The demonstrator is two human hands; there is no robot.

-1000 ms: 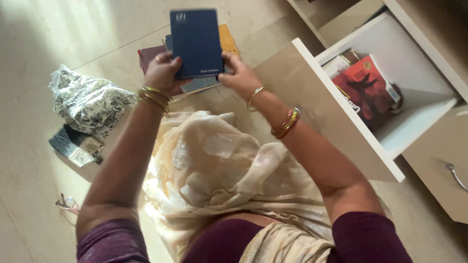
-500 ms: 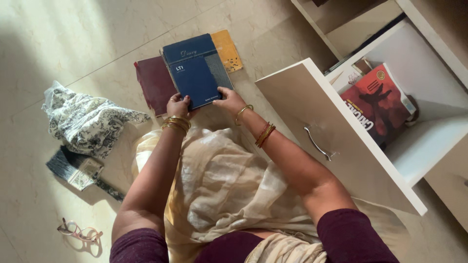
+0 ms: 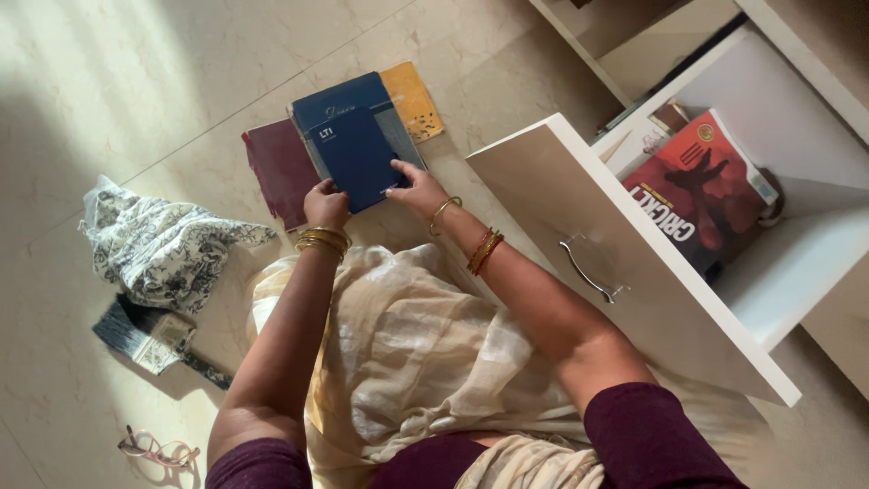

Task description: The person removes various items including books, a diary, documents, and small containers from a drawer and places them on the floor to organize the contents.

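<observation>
On a pale marble floor [image 3: 118,81] streaked with sunlight, the left hand [image 3: 326,204] and right hand [image 3: 418,188] both grip a small navy book [image 3: 355,156] — it lies atop a stack of books [image 3: 339,107] beside an open white drawer [image 3: 634,263].

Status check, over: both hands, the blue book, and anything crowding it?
Left hand and right hand grip small blue book. It lies on the book stack on the floor. Open drawer close at right.
</observation>
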